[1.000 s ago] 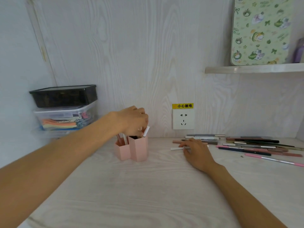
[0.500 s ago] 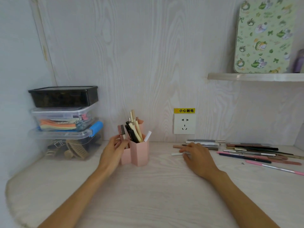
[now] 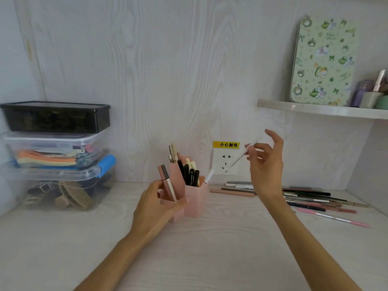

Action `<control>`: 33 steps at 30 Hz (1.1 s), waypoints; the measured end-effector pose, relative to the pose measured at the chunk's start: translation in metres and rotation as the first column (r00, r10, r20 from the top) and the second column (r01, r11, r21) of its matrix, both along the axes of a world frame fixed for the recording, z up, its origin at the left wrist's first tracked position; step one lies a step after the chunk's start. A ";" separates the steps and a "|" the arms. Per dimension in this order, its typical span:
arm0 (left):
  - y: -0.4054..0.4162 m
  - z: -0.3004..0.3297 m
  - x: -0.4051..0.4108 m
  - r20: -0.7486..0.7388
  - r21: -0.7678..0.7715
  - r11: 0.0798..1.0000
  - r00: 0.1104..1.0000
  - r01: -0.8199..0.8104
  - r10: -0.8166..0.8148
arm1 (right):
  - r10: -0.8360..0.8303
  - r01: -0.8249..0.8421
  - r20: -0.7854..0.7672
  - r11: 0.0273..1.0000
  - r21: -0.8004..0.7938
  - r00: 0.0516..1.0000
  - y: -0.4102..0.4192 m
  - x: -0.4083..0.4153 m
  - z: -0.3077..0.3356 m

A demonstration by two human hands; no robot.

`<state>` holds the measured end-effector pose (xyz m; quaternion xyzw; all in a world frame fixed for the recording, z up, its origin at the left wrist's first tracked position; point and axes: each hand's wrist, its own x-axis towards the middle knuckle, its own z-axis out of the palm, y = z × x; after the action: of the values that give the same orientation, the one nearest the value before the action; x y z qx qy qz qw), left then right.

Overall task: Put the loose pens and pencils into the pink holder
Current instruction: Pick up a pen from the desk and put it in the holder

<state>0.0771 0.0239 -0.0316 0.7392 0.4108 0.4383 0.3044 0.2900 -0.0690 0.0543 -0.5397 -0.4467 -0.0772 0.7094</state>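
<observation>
**Pen transfer in hand: right hand carries one white pen toward the pink holder.**

The right hand (image 3: 265, 162) is raised above the desk (image 3: 189, 248), thumb and bent fingers pinching a white pen (image 3: 241, 157) near its upper end, index finger extended clear. The left hand (image 3: 156, 203) grips the pink holder (image 3: 194, 201) by its front compartment, fingers curled round the rim. Remaining loose pens (image 3: 304, 198) lie in a row along the wall, to the right of the holder. Probable faults: the tall compartments are already crowded, so the incoming tip may strike standing pens and deflect out; a light pinch may let the pen swivel. Free room lies in front of the holder; the shelf (image 3: 323, 110) limits lift on the right.
</observation>
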 end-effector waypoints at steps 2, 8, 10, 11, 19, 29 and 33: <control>-0.002 0.001 -0.001 -0.038 -0.007 1.000 0.999 0.028 -0.029 | 0.087 -0.085 -0.024 0.993 0.080 0.996 0.004 -0.006 0.024; -0.005 0.000 -0.004 -0.087 0.012 0.997 0.993 0.077 -0.076 | 0.250 -0.241 0.079 0.965 -0.102 0.965 0.038 -0.044 0.059; -0.005 0.001 -0.006 -0.068 -0.003 0.997 0.994 0.082 -0.082 | 0.276 -0.241 0.170 0.950 -0.198 0.946 0.048 -0.059 0.057; -0.005 0.002 -0.005 -0.058 -0.011 0.997 0.995 0.079 -0.080 | 0.281 -0.232 0.207 0.945 -0.229 0.937 0.052 -0.064 0.056; -0.004 0.002 -0.006 -0.023 -0.006 1.000 0.999 0.029 -0.029 | 0.264 0.080 0.433 0.772 -0.630 0.862 0.074 -0.078 0.044; -0.002 0.004 -0.008 0.025 -0.019 0.998 0.998 -0.063 0.063 | 0.226 0.063 0.478 0.855 -0.516 0.849 0.073 -0.064 0.027; -0.005 0.005 -0.007 0.029 -0.027 0.985 0.985 -0.172 0.173 | 0.129 0.004 0.279 0.902 -0.431 0.952 0.055 -0.026 0.005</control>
<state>0.0702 0.0185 -0.0266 0.6901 0.4737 0.4694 0.2809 0.2642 -0.0137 0.0588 -0.6488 -0.5727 -0.0358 0.4998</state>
